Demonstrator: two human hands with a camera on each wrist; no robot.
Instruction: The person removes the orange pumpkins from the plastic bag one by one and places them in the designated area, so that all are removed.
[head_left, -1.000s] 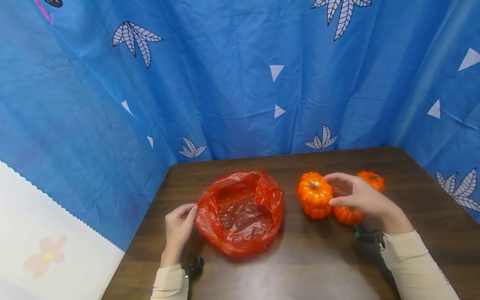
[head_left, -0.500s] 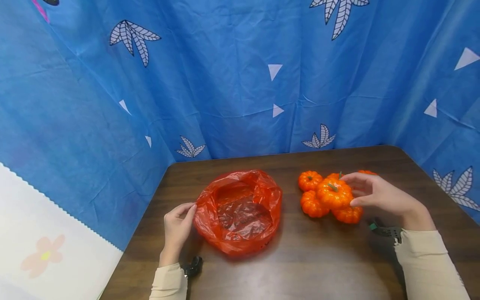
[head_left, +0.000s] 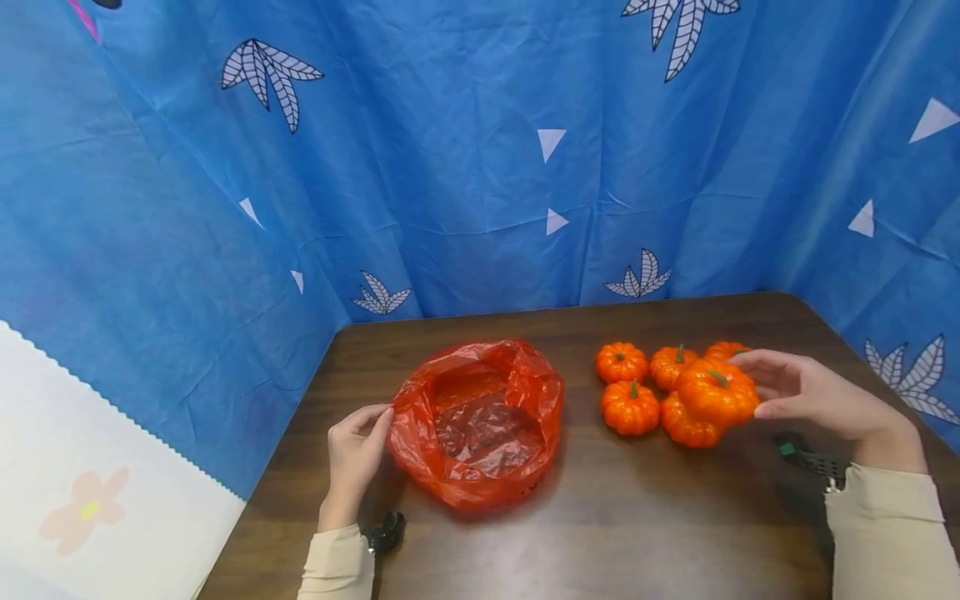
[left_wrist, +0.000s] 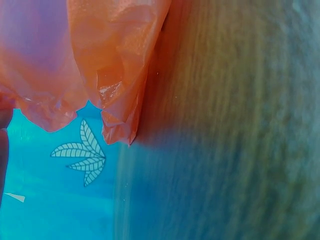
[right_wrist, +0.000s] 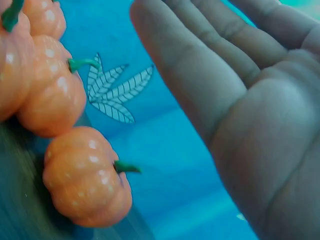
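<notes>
My left hand (head_left: 354, 462) pinches the left rim of a red plastic bag (head_left: 405, 454), which sits on the table with its mouth spread wide upward. In the left wrist view the bag's thin film (left_wrist: 120, 55) hangs down. My right hand (head_left: 832, 404) holds a small orange pumpkin (head_left: 717, 393) with a green stem, thumb and fingers at its right side. This pumpkin partly covers others behind and beneath it. Near the right hand (right_wrist: 260, 115) in the right wrist view are several glossy pumpkins (right_wrist: 87, 177); which, if any, is the held one I cannot tell.
Several more pumpkins (head_left: 630, 408) form a cluster right of the bag on the dark wooden table (head_left: 570, 533). A blue patterned curtain (head_left: 480, 167) hangs behind the table. White cloth (head_left: 97, 467) with a faint flower lies at the left.
My right hand has carried the pumpkin rightward over the cluster, uncovering pumpkins at the left of it. The left hand keeps its place at the bag's rim.
</notes>
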